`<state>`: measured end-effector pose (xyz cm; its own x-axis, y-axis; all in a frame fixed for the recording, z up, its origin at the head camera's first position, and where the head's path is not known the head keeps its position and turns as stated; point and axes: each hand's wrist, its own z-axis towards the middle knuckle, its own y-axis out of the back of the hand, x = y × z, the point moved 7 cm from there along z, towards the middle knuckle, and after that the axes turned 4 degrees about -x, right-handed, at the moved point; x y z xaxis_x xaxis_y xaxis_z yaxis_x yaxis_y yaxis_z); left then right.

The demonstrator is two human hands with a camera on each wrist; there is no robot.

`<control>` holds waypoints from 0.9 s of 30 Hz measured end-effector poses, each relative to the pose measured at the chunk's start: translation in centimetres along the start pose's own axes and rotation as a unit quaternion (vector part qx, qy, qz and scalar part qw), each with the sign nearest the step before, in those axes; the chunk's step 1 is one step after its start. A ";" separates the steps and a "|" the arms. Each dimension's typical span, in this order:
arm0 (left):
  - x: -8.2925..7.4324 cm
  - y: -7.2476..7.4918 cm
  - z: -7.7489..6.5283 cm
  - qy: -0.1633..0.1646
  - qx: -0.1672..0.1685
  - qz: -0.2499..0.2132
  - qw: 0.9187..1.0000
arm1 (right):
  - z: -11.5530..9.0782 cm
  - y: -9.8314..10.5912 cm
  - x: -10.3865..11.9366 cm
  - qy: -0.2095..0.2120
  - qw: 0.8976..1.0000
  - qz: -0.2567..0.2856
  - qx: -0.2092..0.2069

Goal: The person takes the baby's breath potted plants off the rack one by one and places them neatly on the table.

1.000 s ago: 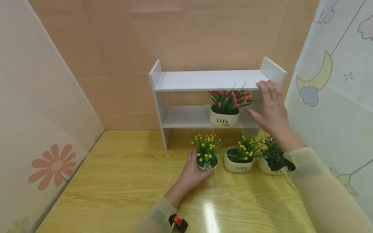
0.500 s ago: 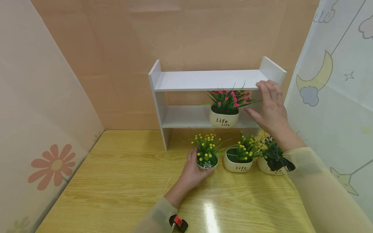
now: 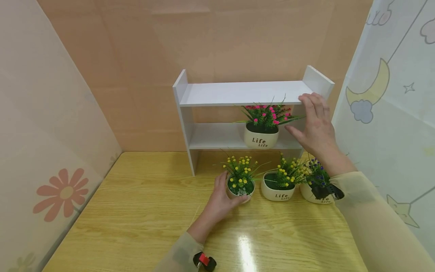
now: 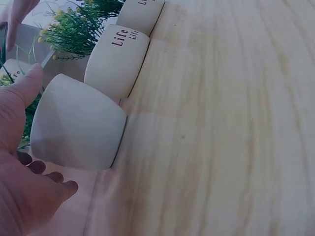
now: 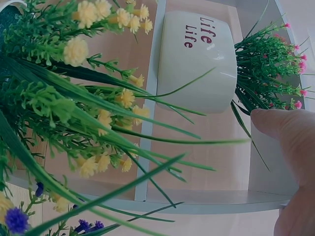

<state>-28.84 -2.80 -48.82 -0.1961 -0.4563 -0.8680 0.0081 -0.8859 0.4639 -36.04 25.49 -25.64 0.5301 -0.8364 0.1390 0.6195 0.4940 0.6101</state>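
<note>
My left hand [image 3: 219, 198] is spread around the left side of a small cream flowerpot [image 4: 78, 123] with yellow flowers [image 3: 240, 170], thumb in front. In the left wrist view, gaps show between its fingers and the pot, which stands on the table. My right hand [image 3: 317, 122] rests its fingertips on the front edge of the white shelf's [image 3: 241, 92] top board, near the right end. Its thumb [image 5: 275, 123] is held apart below, close to the leaves of a cream pot [image 3: 261, 138] with pink flowers on the middle board.
Right of the left hand's pot stands another yellow-flowered "Life" pot [image 3: 278, 192]. Beyond it, a purple-flowered pot [image 3: 312, 194] is partly covered by the right wrist's strap. The wooden table [image 3: 142, 211] meets printed walls on both sides.
My left hand has loosened and shifted slightly left and toward me, showing more of the pot's rim. The right hand and the pots on the shelf and table have stayed put.
</note>
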 end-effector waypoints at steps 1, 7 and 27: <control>0.0 0.2 0.0 0.000 -0.001 0.000 1.000 | 0.0 0.0 0.0 0.001 1.000 -0.001 0.000; -0.6 1.2 -0.3 -0.005 -0.008 -0.007 1.000 | 0.0 0.0 0.0 -0.001 1.000 -0.002 0.000; -2.6 4.2 -0.8 -0.015 -0.041 -0.034 0.998 | -0.1 -0.1 -0.1 -0.006 1.000 0.001 0.002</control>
<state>-27.52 -5.39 -44.72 -0.2284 -0.3938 -0.8904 0.0743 -0.9189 0.3873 -36.16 25.56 -25.82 0.5248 -0.8380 0.1498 0.6155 0.4951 0.6133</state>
